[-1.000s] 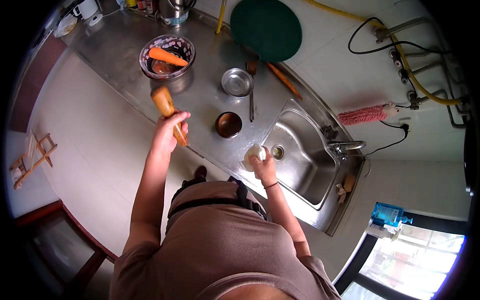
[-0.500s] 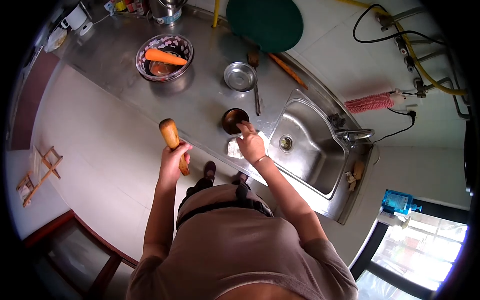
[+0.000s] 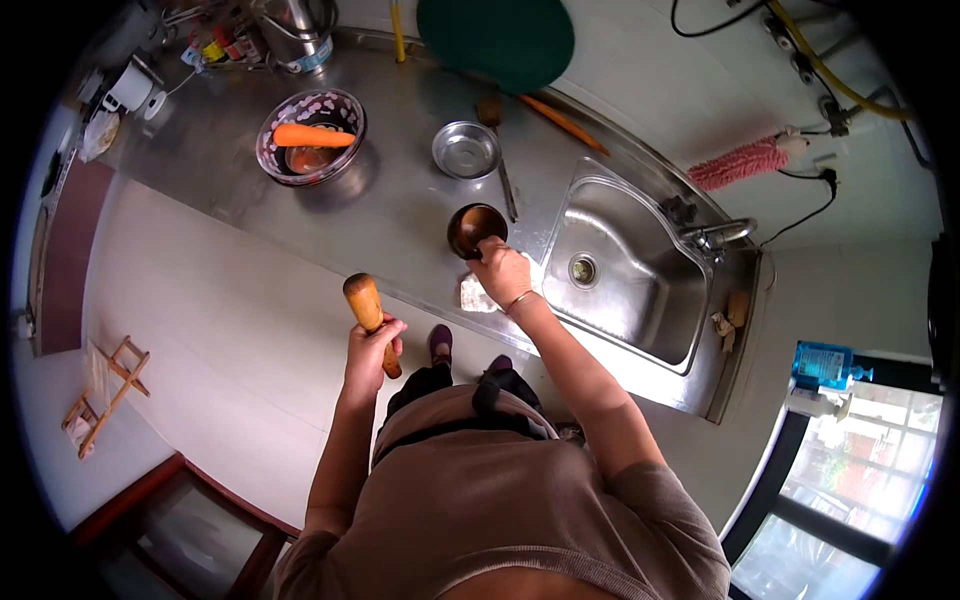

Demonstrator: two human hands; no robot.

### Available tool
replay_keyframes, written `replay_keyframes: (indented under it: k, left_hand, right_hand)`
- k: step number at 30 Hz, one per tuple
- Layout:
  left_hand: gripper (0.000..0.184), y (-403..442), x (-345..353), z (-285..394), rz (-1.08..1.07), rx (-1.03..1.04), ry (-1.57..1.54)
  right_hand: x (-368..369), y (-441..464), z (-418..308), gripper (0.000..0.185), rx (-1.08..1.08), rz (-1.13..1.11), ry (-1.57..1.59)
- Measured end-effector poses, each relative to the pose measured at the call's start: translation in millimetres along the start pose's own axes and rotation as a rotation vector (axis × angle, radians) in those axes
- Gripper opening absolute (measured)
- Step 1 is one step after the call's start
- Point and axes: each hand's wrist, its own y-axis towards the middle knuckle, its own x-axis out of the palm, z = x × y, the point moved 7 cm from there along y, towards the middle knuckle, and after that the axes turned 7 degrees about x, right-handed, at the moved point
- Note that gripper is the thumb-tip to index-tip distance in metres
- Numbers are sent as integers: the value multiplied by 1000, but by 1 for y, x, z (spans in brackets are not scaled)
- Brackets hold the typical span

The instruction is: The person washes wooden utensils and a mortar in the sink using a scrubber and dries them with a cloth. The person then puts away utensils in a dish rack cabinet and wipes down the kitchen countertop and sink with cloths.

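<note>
My left hand is closed around a wooden pestle, thick end upward, in front of the counter edge. With fingers over the near rim, my right hand grips a small dark brown bowl; its open mouth faces up and seems slightly tilted. Whether the bowl still touches the counter, I cannot tell. Just below that hand lies a folded whitish cloth at the counter's front edge. Beyond the bowl stands a small metal bowl, beside a long-handled spatula.
Right of my hand is a steel sink with a faucet. A patterned bowl holding a carrot stands at left on the steel counter. A green round board leans at the back.
My right hand has gone from reaching at the brown bowl's rim to gripping it. The bowl looks more tilted. The whole view has shifted slightly; the pestle stays in my left hand.
</note>
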Motion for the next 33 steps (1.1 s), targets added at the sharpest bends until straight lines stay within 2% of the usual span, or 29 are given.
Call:
replay_keyframes:
  k: [1, 3, 4, 5, 7, 9, 10, 11, 13, 15, 16, 17, 18, 19, 22, 23, 25, 27, 29, 31, 33]
  left_hand:
    - [12, -1, 2, -3, 0, -8, 7]
    - [14, -4, 10, -9, -26, -13, 23]
    - [16, -5, 14, -11, -42, -16, 30]
    - [16, -6, 18, -15, -54, -16, 42]
    - [13, -6, 31, -24, -99, -12, 56]
    - [12, -8, 48, -30, -126, -19, 61]
    - [12, -9, 57, -34, -148, -26, 76]
    - [12, -11, 67, -37, -168, -31, 90]
    - [11, -12, 87, -37, -186, -15, 119]
    - [9, -4, 104, -40, -225, 28, 211]
    - [8, 3, 110, -41, -218, 50, 252]
    - [8, 14, 115, -45, -218, 53, 255]
    - [10, 28, 118, -47, -207, 82, 361]
    - [12, 45, 120, -49, -196, 112, 467]
    - [18, 104, 140, -31, -148, 564, 1053]
    - [21, 115, 153, -19, -115, 728, 1218]
    - [22, 148, 171, -11, -138, 681, 1324]
    - [23, 173, 184, -4, -156, 630, 1425]
    - [23, 196, 191, -6, -206, 459, 1525]
    - [21, 219, 193, -14, -213, 445, 1582]
    - [21, 238, 191, -27, -270, 492, 1614]
  right_hand:
    - [-8, -5, 4, 22, 12, 6, 3]
    - [-36, -17, 20, 27, 50, 153, 220]
    - [-40, -24, 38, 27, 165, 96, 446]
    - [-26, -32, 64, 23, 280, 27, 878]
    - [-58, -58, 82, 17, 541, -29, 1184]
    - [-67, -88, 119, 17, 691, 22, 1661]
    - [-67, -100, 136, 21, 635, 15, 1824]
    - [-60, -120, 156, 24, 726, 58, 2001]
    - [-69, -151, 176, 22, 689, 67, 2296]
    - [-73, -183, 194, 28, 499, 97, 2600]
    - [-78, -194, 200, 30, 381, 133, 2638]
    - [-81, -208, 209, 32, 386, 176, 2690]
    - [-84, -219, 217, 33, 298, 185, 2709]
    - [-87, -228, 221, 33, 320, 218, 2691]
    - [-108, -252, 219, 37, 505, 328, 2622]
    - [-101, -260, 231, 38, 437, 317, 2586]
    - [-105, -272, 231, 39, 551, 427, 2568]
    - [-99, -285, 235, 40, 552, 447, 2536]
    - [-94, -297, 238, 42, 538, 460, 2474]
    - [-98, -303, 225, 43, 636, 509, 2504]
    - [-85, -315, 234, 42, 571, 482, 2528]
